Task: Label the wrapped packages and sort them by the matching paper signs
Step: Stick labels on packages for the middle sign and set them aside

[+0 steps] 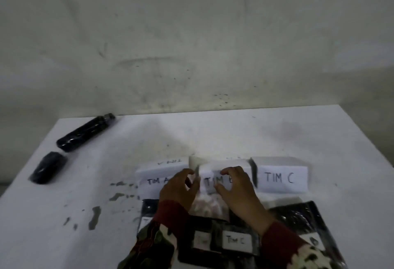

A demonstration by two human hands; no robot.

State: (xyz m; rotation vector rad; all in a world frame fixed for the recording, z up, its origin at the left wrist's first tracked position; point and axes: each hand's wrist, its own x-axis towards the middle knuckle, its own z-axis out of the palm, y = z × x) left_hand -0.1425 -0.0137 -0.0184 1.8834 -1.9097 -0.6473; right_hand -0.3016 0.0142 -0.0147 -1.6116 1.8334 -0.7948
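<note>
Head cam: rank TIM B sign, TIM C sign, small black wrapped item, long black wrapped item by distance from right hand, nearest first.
From the right hand:
1. TIM B sign, under its fingertips, centre.
2. TIM C sign, just to the right.
3. Small black wrapped item, far left.
4. Long black wrapped item, far left, further back.

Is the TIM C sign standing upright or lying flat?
Upright: the TIM C sign stands folded on the table, lettering facing the camera.
</note>
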